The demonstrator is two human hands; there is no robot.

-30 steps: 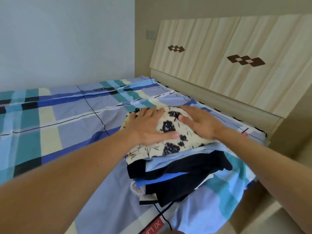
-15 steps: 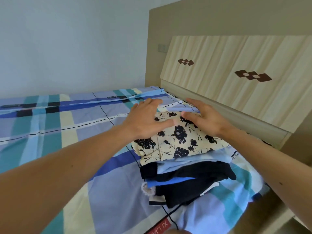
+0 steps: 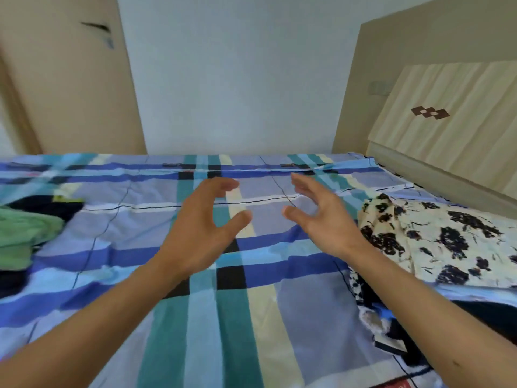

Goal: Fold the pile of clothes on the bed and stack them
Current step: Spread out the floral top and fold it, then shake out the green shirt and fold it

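Observation:
A stack of folded clothes lies at the right edge of the view, topped by a cream garment with black floral print (image 3: 436, 242); dark folded pieces (image 3: 498, 317) show under it. At the far left lies a loose pile with a green garment (image 3: 25, 233) over dark cloth. My left hand (image 3: 201, 231) and my right hand (image 3: 321, 219) hover above the plaid bedsheet (image 3: 173, 317) between the two, palms facing each other, fingers loosely curved, holding nothing. My right hand is just left of the stack and apart from it.
A wooden headboard (image 3: 447, 130) with a brown diamond inlay runs along the right side. A pale wall stands behind the bed, with a beige door (image 3: 70, 79) at the back left.
Both hands have lifted off the floral garment and moved left, away from the stack. The view has swung left, bringing the green pile into sight.

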